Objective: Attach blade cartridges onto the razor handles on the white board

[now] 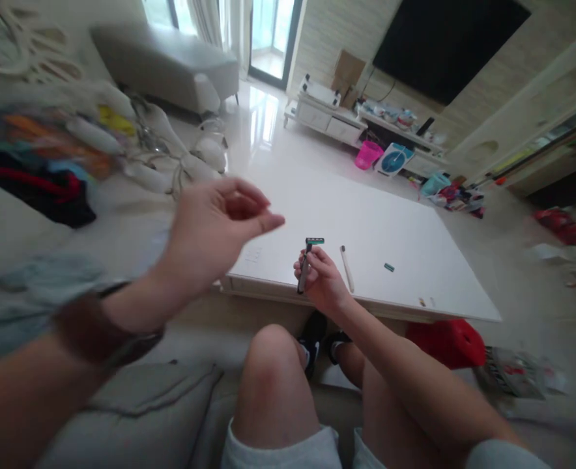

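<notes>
A razor (303, 270) with a dark handle and a green-edged head is gripped in my right hand (324, 279), above the near edge of the white table. Its head points up and away from me. Up to the left, my left hand (210, 225) hovers with fingers curled and the thumb close to the fingertips; I see nothing between them. A toothbrush (347, 268) with a pale handle and dark head lies on the table just right of my right hand. Farther right rests a small green piece (389, 267), perhaps a blade cover.
The white table (390, 228) spreads before my knees, with small bits near its right front edge. A red object (447, 344) stands below that edge. Clothes and other items (58, 150) are heaped at left. Beyond are a TV cabinet (327, 120) and pink bin (369, 155).
</notes>
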`<state>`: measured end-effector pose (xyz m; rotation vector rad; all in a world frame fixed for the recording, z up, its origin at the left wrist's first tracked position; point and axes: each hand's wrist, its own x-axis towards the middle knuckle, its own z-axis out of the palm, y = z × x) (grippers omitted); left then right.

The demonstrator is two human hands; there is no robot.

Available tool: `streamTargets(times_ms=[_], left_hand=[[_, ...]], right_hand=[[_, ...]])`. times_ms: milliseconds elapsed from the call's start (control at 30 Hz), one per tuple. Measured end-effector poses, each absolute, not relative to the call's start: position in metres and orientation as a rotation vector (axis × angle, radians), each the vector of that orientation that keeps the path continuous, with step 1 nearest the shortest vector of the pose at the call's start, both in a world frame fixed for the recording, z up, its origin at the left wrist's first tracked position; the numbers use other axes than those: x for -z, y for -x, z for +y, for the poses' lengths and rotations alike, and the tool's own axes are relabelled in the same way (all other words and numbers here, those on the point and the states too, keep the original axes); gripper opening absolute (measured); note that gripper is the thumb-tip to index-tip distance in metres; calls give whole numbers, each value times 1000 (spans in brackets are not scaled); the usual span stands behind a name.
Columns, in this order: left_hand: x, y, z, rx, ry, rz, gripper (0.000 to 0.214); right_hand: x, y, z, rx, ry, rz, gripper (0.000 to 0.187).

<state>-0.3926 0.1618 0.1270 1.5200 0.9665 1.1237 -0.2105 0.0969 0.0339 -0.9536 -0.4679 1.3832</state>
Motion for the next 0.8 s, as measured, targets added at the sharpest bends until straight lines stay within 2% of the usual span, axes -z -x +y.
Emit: streamTargets(times_ms=[167, 400, 533, 633, 800], left_hand=[[-98, 391, 158, -558, -1549, 860, 20], [-79, 393, 157, -453, -1615, 710, 33], [-84, 396, 153, -359, -1709, 617, 28], [-86, 396, 151, -310, -1806, 697, 18], [-86, 396, 156, -234, -1779, 824, 16]], right_hand=[[-39, 226, 94, -1361, 934, -572, 21], [-28, 241, 89, -1272, 975, -812, 13], [-21, 243, 87, -1257, 1026, -819, 19], [-19, 241, 89, -1266, 1018, -777, 19], [-21, 230, 96, -1178, 1103, -708, 26]])
